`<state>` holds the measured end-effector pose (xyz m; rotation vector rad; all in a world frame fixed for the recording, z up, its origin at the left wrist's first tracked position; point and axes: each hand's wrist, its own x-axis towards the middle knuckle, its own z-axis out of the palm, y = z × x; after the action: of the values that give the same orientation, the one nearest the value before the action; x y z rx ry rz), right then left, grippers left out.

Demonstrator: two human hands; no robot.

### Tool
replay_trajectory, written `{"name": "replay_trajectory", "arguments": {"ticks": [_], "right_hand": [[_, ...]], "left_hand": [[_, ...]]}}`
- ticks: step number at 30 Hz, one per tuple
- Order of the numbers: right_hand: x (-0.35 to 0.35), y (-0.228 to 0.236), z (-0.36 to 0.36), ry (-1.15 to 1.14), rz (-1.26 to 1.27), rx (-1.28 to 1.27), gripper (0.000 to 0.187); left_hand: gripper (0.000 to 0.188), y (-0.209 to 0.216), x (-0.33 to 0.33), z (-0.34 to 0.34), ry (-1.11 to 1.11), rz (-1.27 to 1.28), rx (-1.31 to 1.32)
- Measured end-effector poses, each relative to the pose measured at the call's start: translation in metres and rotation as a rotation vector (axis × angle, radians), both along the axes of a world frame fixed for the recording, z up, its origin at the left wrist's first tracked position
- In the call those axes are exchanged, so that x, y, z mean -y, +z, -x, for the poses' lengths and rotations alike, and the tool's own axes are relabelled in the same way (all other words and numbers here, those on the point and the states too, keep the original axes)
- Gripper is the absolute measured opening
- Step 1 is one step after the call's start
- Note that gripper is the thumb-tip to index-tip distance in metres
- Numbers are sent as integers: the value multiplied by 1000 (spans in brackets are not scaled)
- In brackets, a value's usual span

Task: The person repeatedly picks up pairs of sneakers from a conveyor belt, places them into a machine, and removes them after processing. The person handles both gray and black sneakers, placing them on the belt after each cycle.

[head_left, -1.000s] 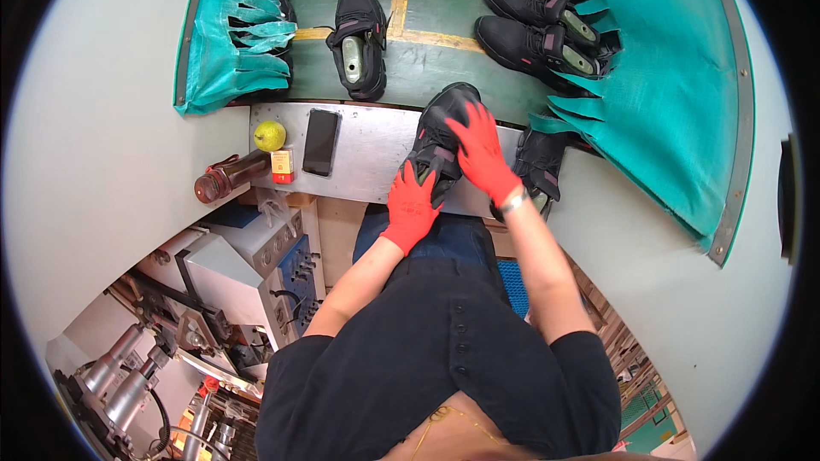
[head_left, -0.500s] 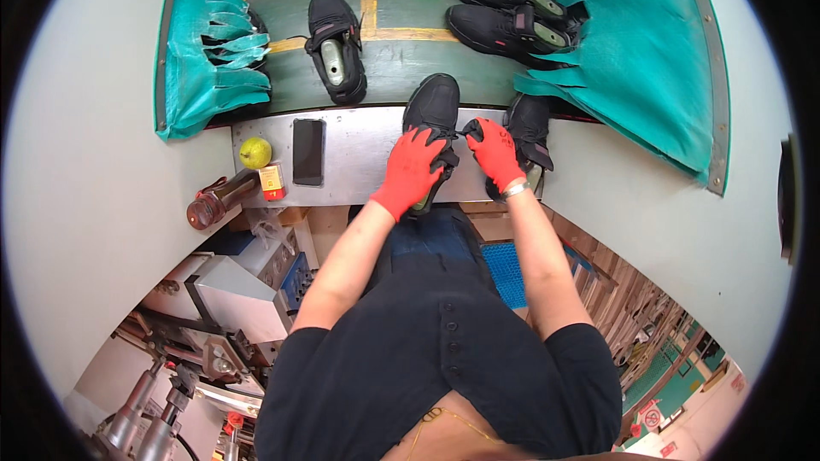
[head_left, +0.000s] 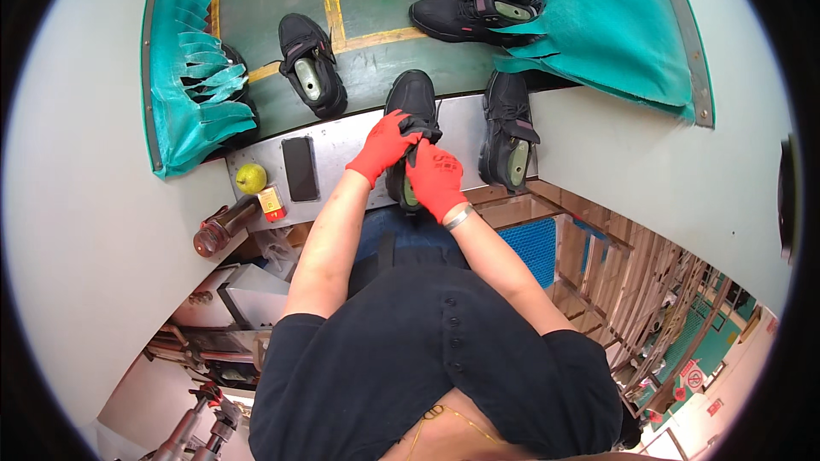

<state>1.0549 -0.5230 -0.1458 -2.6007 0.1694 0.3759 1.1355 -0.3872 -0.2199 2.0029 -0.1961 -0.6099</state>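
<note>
Black shoe (head_left: 412, 96) lay on the metal ledge (head_left: 336, 149), slightly right of the ledge's middle. We recorded its long axis as running from the near edge to the far edge, across the ledge's length. Its toe pointed away from the person and, in our view, crossed the far edge toward the green belt (head_left: 371, 64); its heel sat at the near edge. We noted a green last (head_left: 411, 194) in the heel opening.

We observed the left hand (head_left: 382, 147), in a red glove, curled over the upper from the left, its fingers drawn together at the tongue. The right hand (head_left: 437, 179), likewise gloved, had its fingers bent and gathered at the shoe's opening, just beside the left fingertips; we could not tell what, if anything, it pinched.

We found a second shoe (head_left: 506, 132) near the ledge's right end, its toe also toward the far edge, its axis nearly parallel to the first. Toward the left end we noted a dark phone (head_left: 300, 168), a yellow-green fruit (head_left: 251, 177) and, just beside the fruit, a small box (head_left: 272, 204).
</note>
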Motion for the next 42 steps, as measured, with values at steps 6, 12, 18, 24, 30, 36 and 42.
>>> {"name": "replay_trajectory", "arguments": {"ticks": [6, 12, 18, 24, 30, 36, 42], "right_hand": [[-18, 12, 33, 186, 159, -24, 38], [12, 41, 101, 233, -71, 32, 42], [63, 46, 136, 40, -226, -123, 47], [100, 26, 128, -147, -552, -127, 55], [122, -12, 130, 350, -989, -12, 59], [69, 80, 183, 367, -1473, -821, 68], [-26, 150, 274, 937, -1337, -970, 62]], "left_hand": [[47, 6, -10, 24, -57, 3, 93], [61, 27, 12, 96, 82, -209, 419], [103, 47, 56, 129, 75, -704, 17], [106, 47, 42, 126, 352, -467, -6], [103, 55, 5, 239, 878, 529, 200], [105, 196, -16, 429, 1072, 578, 325], [122, 292, -16, 632, 1509, 523, 576]]}}
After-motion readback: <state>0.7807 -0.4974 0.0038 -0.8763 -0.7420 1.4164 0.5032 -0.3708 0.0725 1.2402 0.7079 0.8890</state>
